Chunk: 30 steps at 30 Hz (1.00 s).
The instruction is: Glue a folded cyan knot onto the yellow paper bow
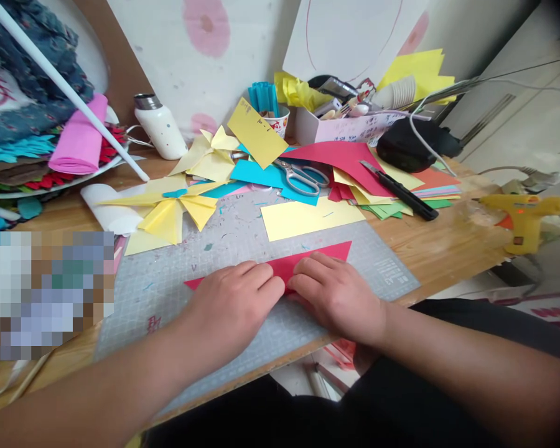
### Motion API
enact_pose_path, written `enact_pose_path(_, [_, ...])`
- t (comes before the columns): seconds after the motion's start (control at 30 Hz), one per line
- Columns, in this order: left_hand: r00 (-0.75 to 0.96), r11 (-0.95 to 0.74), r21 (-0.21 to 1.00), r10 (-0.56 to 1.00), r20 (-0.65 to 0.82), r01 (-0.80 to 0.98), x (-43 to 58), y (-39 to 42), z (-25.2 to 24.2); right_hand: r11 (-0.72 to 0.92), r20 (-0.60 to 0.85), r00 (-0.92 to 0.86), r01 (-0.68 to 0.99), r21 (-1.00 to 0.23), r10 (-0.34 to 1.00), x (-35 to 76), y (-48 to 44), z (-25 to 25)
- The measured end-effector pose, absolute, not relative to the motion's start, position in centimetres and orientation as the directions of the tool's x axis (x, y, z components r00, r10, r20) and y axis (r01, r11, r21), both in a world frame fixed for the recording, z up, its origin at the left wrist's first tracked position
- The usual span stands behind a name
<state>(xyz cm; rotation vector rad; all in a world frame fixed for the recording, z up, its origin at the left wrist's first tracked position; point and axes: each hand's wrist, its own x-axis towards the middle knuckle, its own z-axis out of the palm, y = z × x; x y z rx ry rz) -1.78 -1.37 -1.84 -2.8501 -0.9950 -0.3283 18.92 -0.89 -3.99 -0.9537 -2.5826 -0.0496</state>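
Observation:
A folded sheet of red paper (324, 254) lies across the grey cutting mat (144, 348), its pointed ends showing to the left and right. My left hand (240, 298) grips its near edge, fingers curled over it. Close beside it, my right hand (331, 292) is also closed on the red paper, knuckles up. Both thumbs and most of the near edge are hidden under the hands. Just beyond the paper lies a pale yellow strip of paper (308, 221).
Folded yellow paper shapes (168, 211), scissors (303, 177) and a black utility knife (401, 193) lie behind the mat. A yellow glue gun (522, 218) stands at the right. A white bottle (161, 127) and a box of supplies (340, 127) are at the back.

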Motion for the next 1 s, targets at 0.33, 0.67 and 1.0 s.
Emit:
enact_pose_path(0.33, [0.757, -0.754, 0.127, 0.652, 0.031, 0.644, -1.6, -0.9, -1.6, 0.744, 0.207, -0.739, 0.532, -0.404, 0.641, 19.7, 0.1, -4.0])
enact_pose_path(0.67, [0.776, -0.703, 0.395, 0.629, -0.041, 0.591, -2.7, 0.7, -1.8, 0.770, 0.152, -0.797, 0.485, -0.414, 0.584, 20.6, 1.0, -3.7])
enact_pose_path(1.0, [0.789, -0.640, 0.569, 0.614, -0.026, 0.516, -3.7, 2.2, -1.8, 0.720, 0.061, -0.859, 0.385, -0.578, 0.508, 22.1, 3.6, -2.1])
